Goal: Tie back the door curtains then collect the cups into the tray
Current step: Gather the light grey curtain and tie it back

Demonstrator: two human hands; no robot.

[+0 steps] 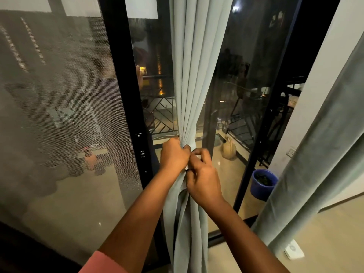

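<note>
A mesh screen (pixel 59 95) fills the left side, its black frame (pixel 126 95) running down to the floor; through it some dim shapes on the balcony floor show only as blurs. Just right of that frame the pale grey curtain (pixel 194 66) hangs in front of the glass door (pixel 242 85), bunched into tight folds at its middle and spreading out again below. The left hand (pixel 174 154) is curled round the gathered folds, gripping the curtain on its left edge. The right hand (pixel 204 182) touches it from the right, its fingers bent and pinching at the bunch just below the left hand's knuckles; a small dark thing shows between the two hands, too small to tell what it is. Bare glass stands free on either side of the bunched cloth. Beyond the glass a blue bucket (pixel 263 184) sits on the balcony floor by the door's right frame. At the far right a second curtain (pixel 319 164) hangs against the white wall (pixel 325 75), well apart from the hands
</note>
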